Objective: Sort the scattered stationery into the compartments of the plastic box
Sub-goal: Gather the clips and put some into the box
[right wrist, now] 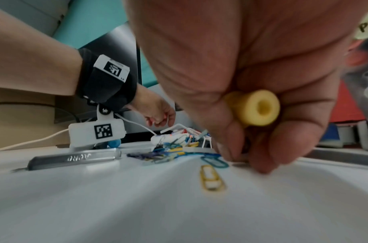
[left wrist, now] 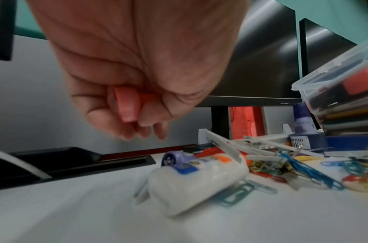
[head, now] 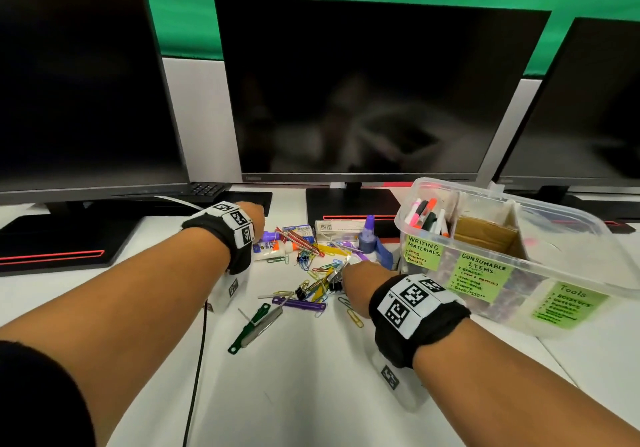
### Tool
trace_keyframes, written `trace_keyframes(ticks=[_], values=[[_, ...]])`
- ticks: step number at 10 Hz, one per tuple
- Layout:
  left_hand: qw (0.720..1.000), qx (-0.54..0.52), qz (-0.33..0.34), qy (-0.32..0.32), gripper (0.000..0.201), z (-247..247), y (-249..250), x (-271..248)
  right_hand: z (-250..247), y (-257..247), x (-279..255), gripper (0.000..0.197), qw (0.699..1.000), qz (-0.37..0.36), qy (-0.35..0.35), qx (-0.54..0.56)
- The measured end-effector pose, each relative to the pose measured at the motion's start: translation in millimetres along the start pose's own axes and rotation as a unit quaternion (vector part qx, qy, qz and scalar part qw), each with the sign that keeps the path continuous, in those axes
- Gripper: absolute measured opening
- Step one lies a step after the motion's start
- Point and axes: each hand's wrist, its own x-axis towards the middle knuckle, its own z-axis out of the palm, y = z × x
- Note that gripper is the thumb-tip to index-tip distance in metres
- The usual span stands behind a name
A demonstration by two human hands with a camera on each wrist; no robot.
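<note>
Loose stationery lies in a heap [head: 322,273] in front of the middle monitor: coloured paper clips, binder clips, a glue bottle [head: 270,251] [left wrist: 197,179] and a purple ink bottle [head: 369,235]. The clear plastic box [head: 554,208] stands to the right, with green labels on its compartments and markers in the left one. My left hand [head: 252,211] [left wrist: 141,129] hovers above the glue bottle and grips a pink-red push pin [left wrist: 128,105]. My right hand [head: 360,273] [right wrist: 252,157] has a yellow push pin [right wrist: 255,107] in its curled fingers, with fingertips down on the desk among the paper clips.
Three dark monitors [head: 363,93] stand along the back, with a keyboard [head: 204,190] under the left one. A green paper fastener [head: 254,325] and a purple one [head: 299,304] lie nearer me. A yellow paper clip [right wrist: 212,179] is beside my right hand. A black cable [head: 197,360] crosses the desk.
</note>
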Motion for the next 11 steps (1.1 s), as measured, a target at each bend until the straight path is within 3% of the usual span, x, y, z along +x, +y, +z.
trace_keyframes(ticks=[1, 2, 3, 4, 5, 6, 7, 9, 11], values=[[0.999, -0.027, -0.003, 0.035, 0.039, -7.2, 10.0, 4.9, 1.4, 0.5, 5.4, 0.05, 1.0, 0.003, 0.013, 0.026], [1.0, -0.001, 0.023, 0.007, 0.036, -1.1, 18.8, 12.4, 0.7, 1.1, 2.2, 0.052, 0.998, 0.016, 0.019, 0.058], [0.997, 0.056, 0.052, -0.025, 0.036, 10.3, 23.4, 25.1, 3.3, 6.2, -0.3, 0.036, 0.998, 0.008, 0.028, 0.049], [0.995, 0.078, 0.052, -0.036, 0.036, 26.6, 22.3, 53.4, -5.2, 10.3, -2.0, 0.036, 0.998, 0.031, 0.032, 0.049], [0.997, 0.067, 0.041, -0.009, 0.04, 14.0, 18.0, 22.2, -21.5, 17.1, -8.3, 0.042, 0.986, 0.065, 0.093, 0.118], [0.999, -0.024, 0.03, 0.033, 0.034, -2.4, 17.6, -10.9, -29.9, 33.3, -25.6, 0.03, 0.966, 0.044, 0.181, 0.178], [0.983, -0.15, 0.052, 0.088, 0.034, -24.2, 20.8, -29.2, -40.0, 53.2, -49.3, 0.026, 0.941, 0.051, 0.225, 0.249], [0.915, -0.332, 0.181, 0.141, 0.023, -83.9, 65.4, -80.1, -40.7, 125.1, -87.0, 0.016, 0.847, 0.117, 0.346, 0.386], [0.843, -0.44, 0.283, 0.123, 0.026, -112.5, 131.7, -120.8, -9.3, 159.3, -75.1, 0.018, 0.858, 0.164, 0.306, 0.379]])
